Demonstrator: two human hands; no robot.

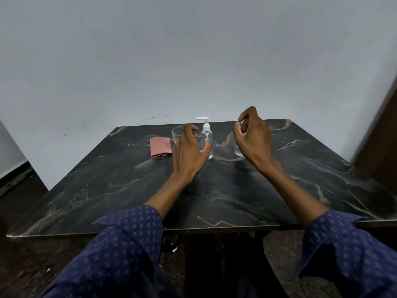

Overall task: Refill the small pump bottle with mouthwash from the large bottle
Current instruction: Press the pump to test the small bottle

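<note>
left hand [189, 151] open, fingers spread, empty, thumb just beside pump bottle [207, 140] | pump bottle upright mid-desk [214, 190], to the right of the left hand, nearer it | right hand [252, 137] curled over large clear bottle [238, 150], mostly hidden; grip cannot tell | glass [177, 134], pink cloth [160, 147] far left

No text or label can be read anywhere.
</note>
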